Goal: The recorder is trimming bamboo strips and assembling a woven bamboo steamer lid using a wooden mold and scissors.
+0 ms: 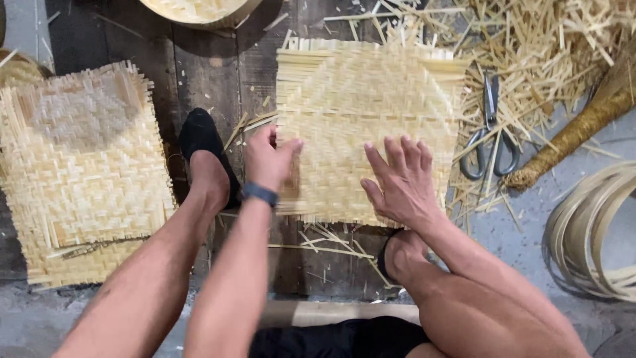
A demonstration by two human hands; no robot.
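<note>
— Pinching anything, the left hand (267, 161)?
— Yes, its fingers grip the woven mat (368, 126) at the nine o'clock edge.
— And the right hand (401, 182)?
— Fingers spread, flat on the mat toward five o'clock; scissors (490, 129) lie at three.

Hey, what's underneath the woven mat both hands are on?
The woven mat lies on dark wooden boards, with loose straw strips poking out below its edge. Whatever sits directly beneath it is covered.

Your arms are bare all the way up, no sleeves anywhere. There's a dark blue-grey band (260, 193) snug around your left wrist, black slip-on shoes (201, 138) on both feet, bare legs, and black shorts (341, 338) at the bottom edge.
</note>
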